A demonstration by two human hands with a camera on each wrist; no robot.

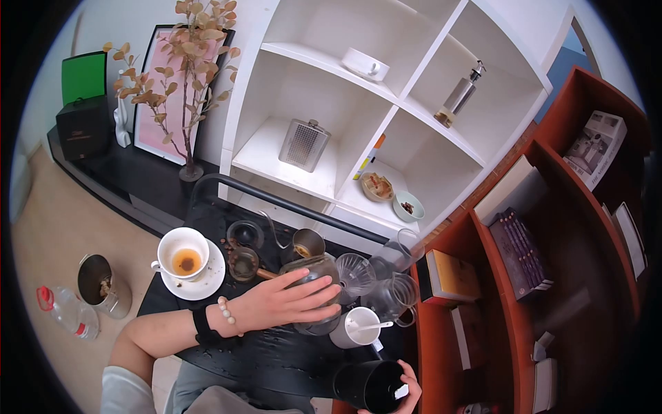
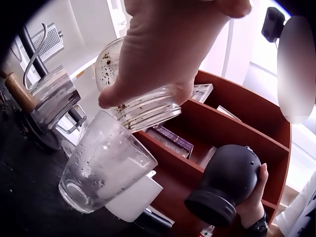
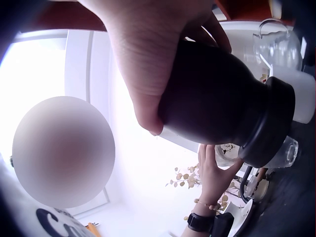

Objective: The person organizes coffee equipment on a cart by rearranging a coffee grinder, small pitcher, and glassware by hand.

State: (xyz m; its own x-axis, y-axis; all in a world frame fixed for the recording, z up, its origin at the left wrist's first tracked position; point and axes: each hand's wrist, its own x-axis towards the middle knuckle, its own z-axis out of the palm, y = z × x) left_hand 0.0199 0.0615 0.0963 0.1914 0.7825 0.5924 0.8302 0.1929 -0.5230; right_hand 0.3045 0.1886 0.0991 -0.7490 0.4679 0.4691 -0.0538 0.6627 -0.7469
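Observation:
My left hand (image 1: 300, 300) grips a clear glass jar (image 2: 143, 111) with a threaded mouth, dark bits clinging inside it. The jar is tilted mouth downward, and in the left wrist view its mouth overlaps the rim of a clear drinking glass (image 2: 106, 165) with wet walls. My right hand (image 1: 412, 388) holds a rounded black canister (image 3: 222, 98) with a wide collar, near the table's right front side. Its dark opening shows in the head view; a small white patch is by the fingers. A white mug (image 1: 352, 331) with a spoon (image 1: 376, 326) stands between the hands.
Behind the left hand are a gooseneck kettle (image 1: 307, 243), a ribbed glass dripper (image 1: 356, 274) and a glass carafe (image 1: 393, 298). A stained white cup (image 1: 181, 250) sits on a saucer (image 1: 201, 288) to the left. Wooden shelves (image 1: 441, 376) border the right side.

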